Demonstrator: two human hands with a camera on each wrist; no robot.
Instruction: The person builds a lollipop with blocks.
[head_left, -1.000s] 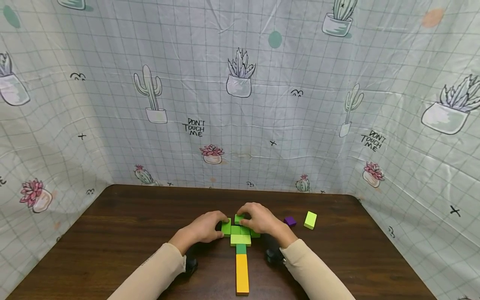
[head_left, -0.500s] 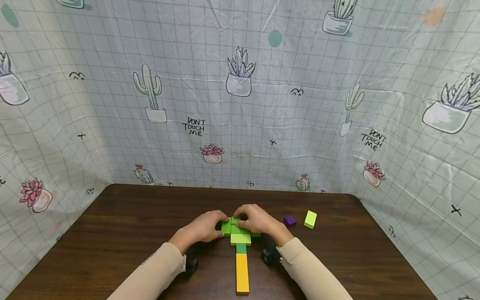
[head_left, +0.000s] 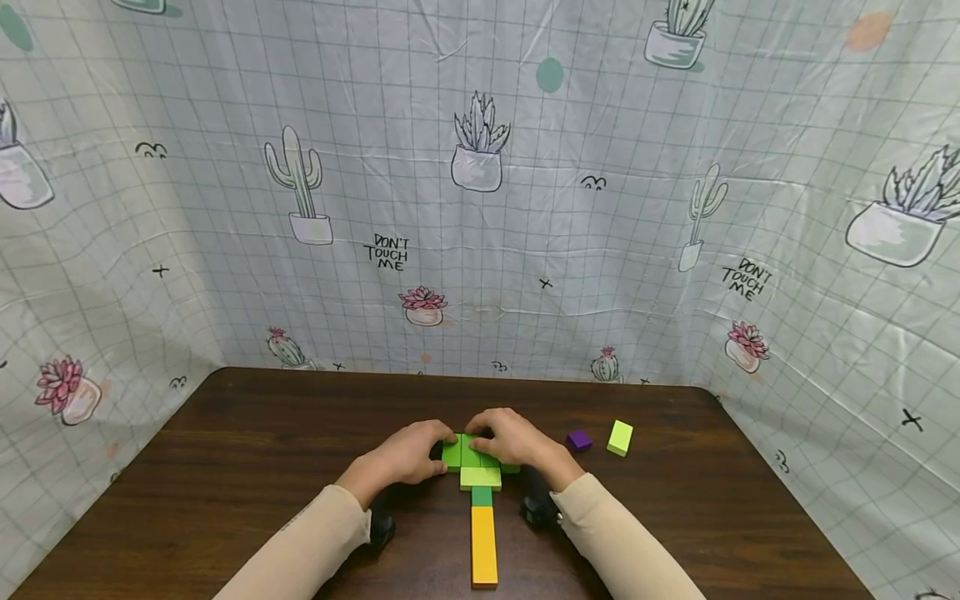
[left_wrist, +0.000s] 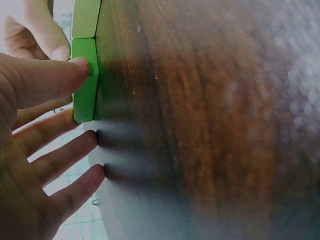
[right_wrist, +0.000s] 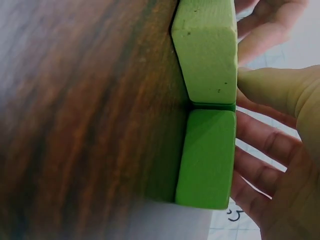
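Observation:
In the head view my left hand pinches a green block at the left of a flat block arrangement, thumb at its near end and index finger at its far end. My right hand grips another green block right beside it, covering part of the blocks there. A lighter green block lies crosswise just nearer. Below it come a dark green block and a long yellow-orange block, forming a stem. One more green block shows under the right hand.
A purple block and a yellow-green block lie apart on the brown wooden table, to the right. A patterned curtain hangs behind the table and along both sides.
My right hand has drawn its green block slightly nearer and to the left, closing the gaps against the neighbouring blocks. The left hand has stayed at its block.

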